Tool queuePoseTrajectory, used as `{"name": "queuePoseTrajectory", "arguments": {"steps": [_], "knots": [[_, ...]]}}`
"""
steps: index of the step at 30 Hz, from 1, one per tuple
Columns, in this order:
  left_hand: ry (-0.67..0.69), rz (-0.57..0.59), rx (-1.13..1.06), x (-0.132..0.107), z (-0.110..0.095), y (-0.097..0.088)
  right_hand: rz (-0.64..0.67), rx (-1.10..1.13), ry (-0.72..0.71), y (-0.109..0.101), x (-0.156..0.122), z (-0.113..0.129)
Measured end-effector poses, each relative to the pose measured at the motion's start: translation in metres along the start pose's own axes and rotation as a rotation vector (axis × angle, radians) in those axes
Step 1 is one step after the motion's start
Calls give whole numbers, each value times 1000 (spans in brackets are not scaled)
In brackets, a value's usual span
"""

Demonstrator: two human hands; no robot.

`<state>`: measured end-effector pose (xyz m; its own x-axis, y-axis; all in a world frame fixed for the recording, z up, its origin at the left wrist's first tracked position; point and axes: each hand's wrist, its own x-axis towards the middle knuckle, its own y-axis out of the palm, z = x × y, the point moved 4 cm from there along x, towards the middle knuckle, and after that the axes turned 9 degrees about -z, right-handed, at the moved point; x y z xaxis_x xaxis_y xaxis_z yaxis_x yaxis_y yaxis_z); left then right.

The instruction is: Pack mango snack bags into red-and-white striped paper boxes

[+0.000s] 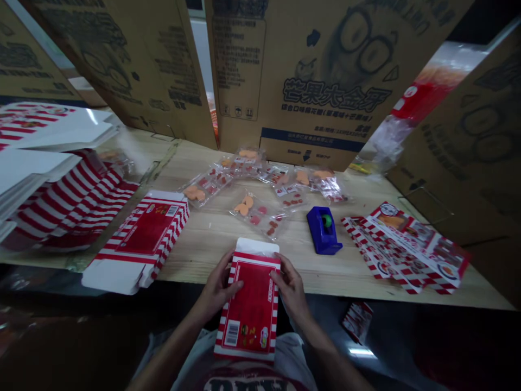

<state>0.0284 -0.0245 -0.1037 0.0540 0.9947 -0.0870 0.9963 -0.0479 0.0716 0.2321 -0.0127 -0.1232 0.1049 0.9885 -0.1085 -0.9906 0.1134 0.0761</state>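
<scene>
Between my two hands is a red-and-white striped carton (251, 309), held at the table's front edge. Its barcode side faces up and a white end flap sticks out at the far end. My left hand (223, 288) grips the left edge, thumb lying on the printed face. On the opposite edge my right hand (290, 285) grips the carton, its thumb near the upper right corner. Just beyond the carton lies a clear bag of small orange and red pieces (256, 214). A blue tape dispenser (323, 231) stands to the right of it.
Another striped carton (146, 228) with its near flaps out lies on the left. Beyond it are stacked flat cartons (49, 127). Several clear bags (207, 183) lie toward the back. Printed cards (407, 247) fan out on the right. Large cardboard boxes (240, 70) wall the table's far side.
</scene>
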Motion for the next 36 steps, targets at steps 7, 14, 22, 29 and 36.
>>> {"name": "queuePoseTrajectory", "arguments": {"steps": [7, 14, 22, 29, 36], "knots": [[-79, 48, -82, 1, -2, -3, 3, -201, -158, 3, -6, 8], [39, -298, -47, 17, -11, -13, -91, -127, -184, 12, 0, 17], [67, -107, 128, 14, -26, -17, 131, -127, -155, 14, 7, 38], [21, -93, 188, 21, -36, -22, 212, -224, -2, 15, 23, 37], [-152, -60, 49, 37, -35, -31, 330, -277, -37, 27, 42, 59]]}}
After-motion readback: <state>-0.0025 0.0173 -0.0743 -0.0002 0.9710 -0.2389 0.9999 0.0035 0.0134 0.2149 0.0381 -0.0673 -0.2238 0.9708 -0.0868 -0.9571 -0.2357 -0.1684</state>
